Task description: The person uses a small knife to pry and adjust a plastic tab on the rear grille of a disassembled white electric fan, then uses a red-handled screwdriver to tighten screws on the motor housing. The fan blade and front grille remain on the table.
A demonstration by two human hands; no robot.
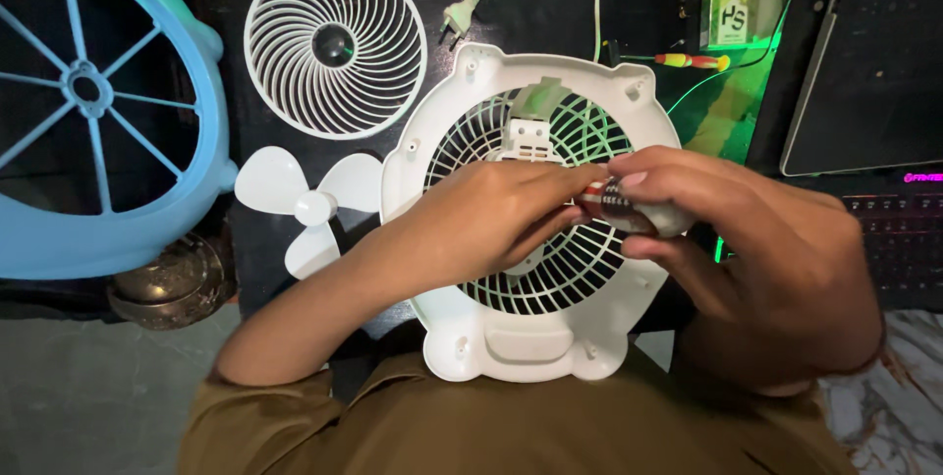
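Nearest the camera, above an olive shirt, a white fan housing [444,333] with a round grille, propped on the lap and against the edge of the dark table [550,3]. Over the grille, left hand [491,212] and right hand [747,239] meeting, both grips closed on a small cylinder [621,208] with a red, white and dark label, perhaps a capacitor or battery, too blurred to tell. Just left of the housing, a white three-blade propeller [306,202]. Beyond that, a loose white spiral grille [334,45]. Far left, a light blue spoked frame [118,111] above a metal bowl [172,283]. Farther back, a white plug and cord [460,13], a red-and-yellow screwdriver [693,60], a small box [729,3], and at right a dark keyboard [899,239].
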